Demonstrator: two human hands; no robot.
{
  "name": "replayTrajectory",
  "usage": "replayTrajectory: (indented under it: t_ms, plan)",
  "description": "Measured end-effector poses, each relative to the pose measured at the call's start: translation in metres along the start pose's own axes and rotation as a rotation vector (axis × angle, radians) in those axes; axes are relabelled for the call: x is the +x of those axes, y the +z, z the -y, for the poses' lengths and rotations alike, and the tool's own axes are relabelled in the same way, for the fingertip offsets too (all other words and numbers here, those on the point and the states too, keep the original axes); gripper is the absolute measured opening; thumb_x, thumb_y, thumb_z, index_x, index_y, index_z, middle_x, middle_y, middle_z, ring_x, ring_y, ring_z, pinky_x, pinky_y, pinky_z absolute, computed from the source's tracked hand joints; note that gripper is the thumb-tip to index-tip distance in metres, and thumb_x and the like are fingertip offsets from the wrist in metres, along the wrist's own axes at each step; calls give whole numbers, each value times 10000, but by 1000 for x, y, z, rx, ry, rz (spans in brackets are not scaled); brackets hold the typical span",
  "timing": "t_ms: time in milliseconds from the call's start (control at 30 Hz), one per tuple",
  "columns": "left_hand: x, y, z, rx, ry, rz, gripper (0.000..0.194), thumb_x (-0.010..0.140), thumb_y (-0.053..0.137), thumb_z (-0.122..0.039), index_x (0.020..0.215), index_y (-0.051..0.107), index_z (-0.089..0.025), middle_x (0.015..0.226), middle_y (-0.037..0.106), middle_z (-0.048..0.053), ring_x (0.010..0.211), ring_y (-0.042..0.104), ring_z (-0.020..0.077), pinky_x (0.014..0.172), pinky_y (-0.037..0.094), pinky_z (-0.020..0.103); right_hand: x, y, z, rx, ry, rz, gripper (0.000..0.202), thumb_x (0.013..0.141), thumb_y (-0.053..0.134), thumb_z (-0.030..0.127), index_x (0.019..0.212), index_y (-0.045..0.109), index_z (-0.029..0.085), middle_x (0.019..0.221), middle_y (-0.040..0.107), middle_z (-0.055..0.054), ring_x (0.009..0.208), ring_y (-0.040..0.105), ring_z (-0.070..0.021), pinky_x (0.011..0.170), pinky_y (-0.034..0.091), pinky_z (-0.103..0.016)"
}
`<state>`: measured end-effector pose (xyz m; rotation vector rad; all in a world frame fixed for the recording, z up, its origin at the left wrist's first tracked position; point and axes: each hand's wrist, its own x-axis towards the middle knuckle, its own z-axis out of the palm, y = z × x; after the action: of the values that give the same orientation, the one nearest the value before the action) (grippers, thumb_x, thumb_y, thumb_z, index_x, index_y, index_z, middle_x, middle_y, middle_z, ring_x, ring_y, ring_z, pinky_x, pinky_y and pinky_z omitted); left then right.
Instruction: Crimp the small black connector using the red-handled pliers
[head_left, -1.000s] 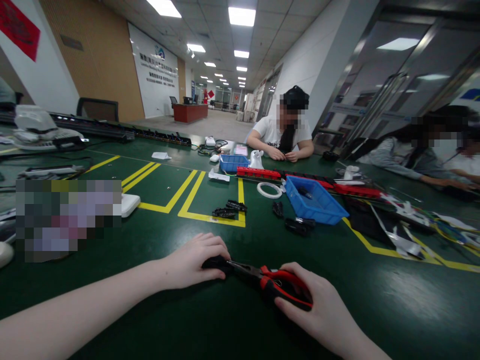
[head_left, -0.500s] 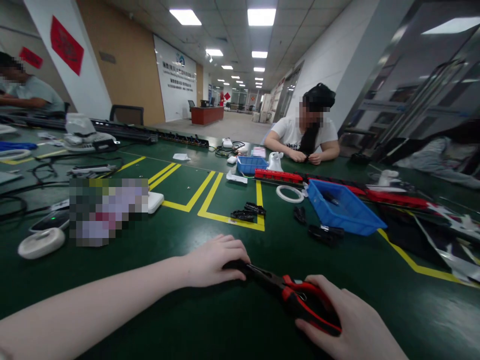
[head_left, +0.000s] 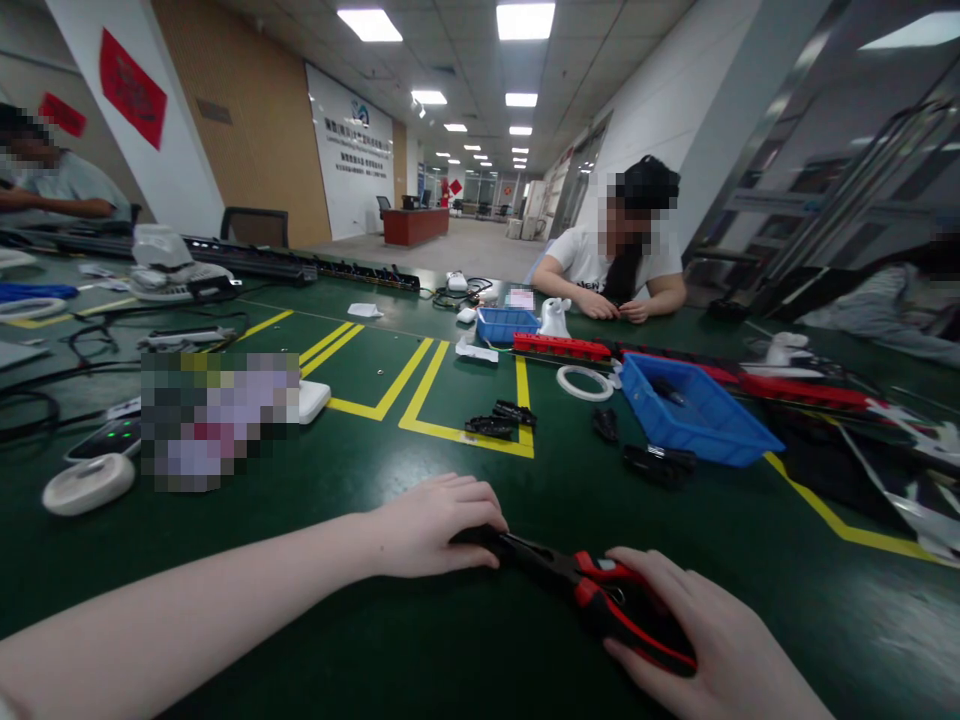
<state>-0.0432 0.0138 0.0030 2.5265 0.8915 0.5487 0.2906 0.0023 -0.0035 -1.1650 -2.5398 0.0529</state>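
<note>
Near the front of the green table, my right hand (head_left: pixel 724 625) is wrapped round the red and black handles of a pair of long-nose pliers (head_left: pixel 559 562). Their dark jaws point left and reach my left hand (head_left: pixel 442 525). Between the thumb and fingers of that hand is a small black part (head_left: pixel 476 536), mostly covered by the fingers. The tip of the pliers meets this part; whether the jaws grip it I cannot tell. Further off lie black pieces (head_left: pixel 491 424) on the yellow tape, a black clip-like piece (head_left: pixel 604 424) and a longer black piece (head_left: pixel 660 462).
A blue tray (head_left: pixel 697 420) holds a dark piece at the right, beside a white ring (head_left: pixel 585 383). Behind stands a smaller blue tray (head_left: pixel 506 325). At the left lie a white oval object (head_left: pixel 88 485) and a white box (head_left: pixel 311 402). A person (head_left: pixel 637 240) sits opposite.
The view has shifted slightly, so the table things sit a little further right. Both hands keep their hold on the pliers and the black part, with hardly any movement.
</note>
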Motion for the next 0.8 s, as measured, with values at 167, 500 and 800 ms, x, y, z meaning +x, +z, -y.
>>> replayTrajectory:
  t_ms: [167,500,800]
  plan:
    - [0,-1,-2,-26,19,-35,225,927,665,-285,1120,600,-190,1126,642,64,1032,616,214,862,482,335,0,0,0,-5,-34,-7,511,784,697,420,1252,555,269,1130,725,-79,976,728,-271,810,628,-402]
    - [-2,-3,-3,-128,60,-97,255,946,633,-272,1183,601,-183,1170,652,89,1066,633,209,900,526,338,-1,0,0,-38,-91,-29,582,802,699,456,1318,503,269,1162,721,-88,984,731,-282,813,629,-398]
    - [-4,-3,0,-146,35,-67,330,962,622,-251,1284,580,-194,1161,668,76,1085,605,198,903,525,326,0,4,-2,-33,-133,-45,639,863,644,449,1450,428,317,1139,680,-84,861,725,-220,668,628,-306]
